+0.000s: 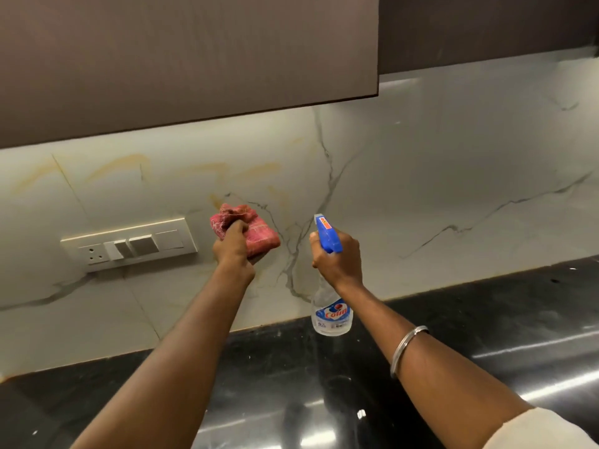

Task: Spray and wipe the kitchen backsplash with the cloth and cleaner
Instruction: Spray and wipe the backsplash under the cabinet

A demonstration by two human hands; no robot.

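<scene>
The left hand (231, 246) grips a bunched red cloth (261, 234) up at the backsplash (421, 189), low in its middle stretch just right of the switch plate (129, 244). The right hand (337, 259) is closed round the neck of the spray bottle (331, 307), held above the countertop's (470, 335) back edge. To do this well, mist the veined tile beside the cloth, not the sockets, and wipe in overlapping passes. The clear bottle's contents look colourless, so the level cannot be read.

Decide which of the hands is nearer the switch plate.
Left. The left hand, gripping the cloth, is just right of the switch plate; the right hand, holding the bottle, is farther right, past the cloth.
</scene>
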